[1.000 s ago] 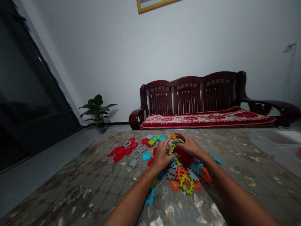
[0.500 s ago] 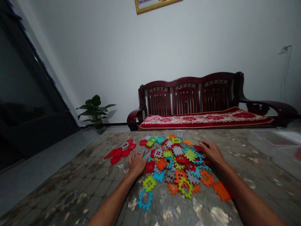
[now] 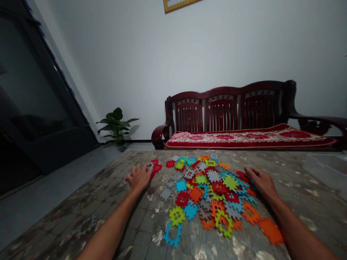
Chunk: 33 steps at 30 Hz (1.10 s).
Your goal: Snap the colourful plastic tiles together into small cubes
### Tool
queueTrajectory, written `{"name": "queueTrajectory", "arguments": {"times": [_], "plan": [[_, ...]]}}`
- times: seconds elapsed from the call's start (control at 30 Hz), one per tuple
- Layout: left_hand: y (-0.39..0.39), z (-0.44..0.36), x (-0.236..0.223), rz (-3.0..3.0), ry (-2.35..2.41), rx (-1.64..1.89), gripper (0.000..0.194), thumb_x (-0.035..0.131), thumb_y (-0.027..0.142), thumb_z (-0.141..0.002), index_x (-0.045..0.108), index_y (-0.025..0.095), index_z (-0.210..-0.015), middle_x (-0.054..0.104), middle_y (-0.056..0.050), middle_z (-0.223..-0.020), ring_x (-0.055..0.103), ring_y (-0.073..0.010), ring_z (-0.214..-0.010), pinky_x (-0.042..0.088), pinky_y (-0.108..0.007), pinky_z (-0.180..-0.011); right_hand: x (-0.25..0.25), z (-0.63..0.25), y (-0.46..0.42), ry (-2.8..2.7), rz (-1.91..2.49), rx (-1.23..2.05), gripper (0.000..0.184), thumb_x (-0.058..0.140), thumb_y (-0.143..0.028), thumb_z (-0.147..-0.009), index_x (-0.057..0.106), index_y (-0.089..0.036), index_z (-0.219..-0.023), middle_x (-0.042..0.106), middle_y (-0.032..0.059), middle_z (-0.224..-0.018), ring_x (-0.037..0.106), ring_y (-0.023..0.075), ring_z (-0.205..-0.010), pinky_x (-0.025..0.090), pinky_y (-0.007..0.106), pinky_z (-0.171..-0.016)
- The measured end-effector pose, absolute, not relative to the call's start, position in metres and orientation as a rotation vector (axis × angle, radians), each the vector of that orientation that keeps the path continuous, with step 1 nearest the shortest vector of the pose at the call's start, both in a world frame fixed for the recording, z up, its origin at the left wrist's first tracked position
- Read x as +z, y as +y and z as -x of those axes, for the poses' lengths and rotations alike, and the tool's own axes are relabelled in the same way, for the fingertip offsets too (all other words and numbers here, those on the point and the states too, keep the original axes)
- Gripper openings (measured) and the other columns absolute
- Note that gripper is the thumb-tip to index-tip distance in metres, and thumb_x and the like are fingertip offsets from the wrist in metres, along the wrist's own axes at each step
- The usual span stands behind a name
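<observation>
Mostly flat, notched, multicoloured tiles.

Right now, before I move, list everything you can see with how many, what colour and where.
Toothed pieces: too many to count, mixed colours, table centre
Red pieces: several, beside and under the left hand
Loose toothed piece: one, gray, table's near left
Table: one, gray-brown patterned, foreground
Clear bin: at least one, table's right edge
Bench: one, dark red-brown, behind table
Cloth: one, red and cream, on bench seat
Potted plant: one, green, back left
Picture frame: one, gold, upper wall
Wall: pale, background
Door or window: dark, left
Hands: two; left at red pieces, right by the pile's right edge
</observation>
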<state>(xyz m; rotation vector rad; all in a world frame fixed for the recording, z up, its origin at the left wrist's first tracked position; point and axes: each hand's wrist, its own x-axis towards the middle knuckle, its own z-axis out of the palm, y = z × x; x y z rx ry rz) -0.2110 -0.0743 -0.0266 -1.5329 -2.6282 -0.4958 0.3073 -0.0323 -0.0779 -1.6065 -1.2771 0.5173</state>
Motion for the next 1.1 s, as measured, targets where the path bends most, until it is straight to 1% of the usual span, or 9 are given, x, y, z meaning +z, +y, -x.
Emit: {"name": "queueTrajectory", "arguments": {"times": [0.03, 0.1, 0.17, 0.23, 0.37, 0.57, 0.73, 0.93, 1.1], "plan": [[-0.072, 0.222, -0.028, 1.479, -2.718, -0.424, 0.070, 0.039, 0.061, -0.096, 0.055, 0.021, -0.151, 0.041, -0.021, -0.165, 0.025, -0.0477, -0.156, 0.020, -0.074, -0.119, -0.078, -0.306, -0.033, -1.293, 1.613, 0.509, 0.046, 0.056, -0.056, -0.075, 0.080, -0.020, -0.090, 0.081, 0.0100, -0.096, 0.073, 0.0343, -0.100, 0.056, 0.044, -0.094], [-0.069, 0.239, -0.034, 1.436, -2.815, -0.310, 0.082, 0.042, 0.069, -0.091, 0.048, 0.021, -0.156, 0.035, -0.023, -0.168, 0.022, -0.0489, -0.157, 0.020, -0.074, -0.118, -0.079, -0.305, -0.033, -1.333, 1.626, 0.502, 0.049, 0.054, -0.057, -0.075, 0.081, -0.019, -0.092, 0.081, 0.0107, -0.097, 0.074, 0.0340, -0.099, 0.056, 0.043, -0.093], [-0.070, 0.247, -0.040, 1.457, -2.830, -0.250, 0.087, 0.042, 0.074, -0.088, 0.046, 0.022, -0.158, 0.034, -0.023, -0.168, 0.025, -0.0480, -0.156, 0.023, -0.072, -0.118, -0.080, -0.305, -0.033, -1.374, 1.636, 0.500, 0.050, 0.053, -0.057, -0.076, 0.081, -0.019, -0.093, 0.081, 0.0110, -0.097, 0.074, 0.0338, -0.097, 0.056, 0.043, -0.091], [-0.073, 0.246, -0.045, 1.484, -2.814, -0.241, 0.085, 0.042, 0.074, -0.088, 0.048, 0.023, -0.156, 0.040, -0.023, -0.164, 0.034, -0.0460, -0.152, 0.028, -0.067, -0.118, -0.082, -0.306, -0.032, -1.410, 1.638, 0.491, 0.051, 0.053, -0.057, -0.077, 0.081, -0.019, -0.094, 0.081, 0.0108, -0.098, 0.074, 0.0332, -0.096, 0.055, 0.042, -0.089], [-0.083, 0.233, -0.048, 1.490, -2.743, -0.310, 0.067, 0.047, 0.062, -0.091, 0.058, 0.024, -0.146, 0.056, -0.019, -0.150, 0.051, -0.0400, -0.139, 0.040, -0.055, -0.112, -0.088, -0.309, -0.029, -1.454, 1.642, 0.456, 0.051, 0.051, -0.057, -0.078, 0.081, -0.020, -0.097, 0.081, 0.0098, -0.098, 0.073, 0.0311, -0.094, 0.055, 0.039, -0.086], [-0.097, 0.203, -0.053, 1.645, -2.573, -0.412, 0.048, 0.057, 0.050, -0.089, 0.066, 0.020, -0.125, 0.068, -0.016, -0.128, 0.062, -0.0350, -0.122, 0.047, -0.043, -0.101, -0.096, -0.310, -0.025, -1.526, 1.643, 0.370, 0.049, 0.048, -0.054, -0.079, 0.081, -0.021, -0.095, 0.081, 0.0099, -0.102, 0.072, 0.0305, -0.098, 0.053, 0.039, -0.088], [-0.098, 0.184, -0.055, 1.662, -2.563, -0.595, 0.047, 0.067, 0.043, -0.081, 0.062, 0.018, -0.121, 0.070, -0.014, -0.119, 0.066, -0.0315, -0.115, 0.050, -0.037, -0.093, -0.099, -0.311, -0.023, -1.568, 1.622, 0.333, 0.044, 0.050, -0.048, -0.080, 0.081, -0.021, -0.094, 0.080, 0.0093, -0.100, 0.072, 0.0290, -0.095, 0.053, 0.038, -0.088], [-0.095, 0.181, -0.047, 1.556, -2.614, -0.877, 0.044, 0.071, 0.030, -0.075, 0.057, 0.021, -0.117, 0.073, -0.010, -0.115, 0.071, -0.0268, -0.102, 0.051, -0.032, -0.081, -0.100, -0.309, -0.023, -1.576, 1.615, 0.323, 0.040, 0.049, -0.043, -0.082, 0.081, -0.022, -0.093, 0.080, 0.0084, -0.100, 0.072, 0.0282, -0.097, 0.054, 0.037, -0.087], [-0.095, 0.170, -0.043, 1.615, -2.628, -1.221, 0.046, 0.076, 0.032, -0.067, 0.059, 0.022, -0.109, 0.074, -0.005, -0.095, 0.073, -0.0254, -0.089, 0.054, -0.033, -0.078, -0.099, -0.309, -0.022, -1.585, 1.635, 0.307, 0.039, 0.049, -0.040, -0.082, 0.081, -0.022, -0.093, 0.080, 0.0088, -0.102, 0.072, 0.0283, -0.098, 0.054, 0.038, -0.088]]}}
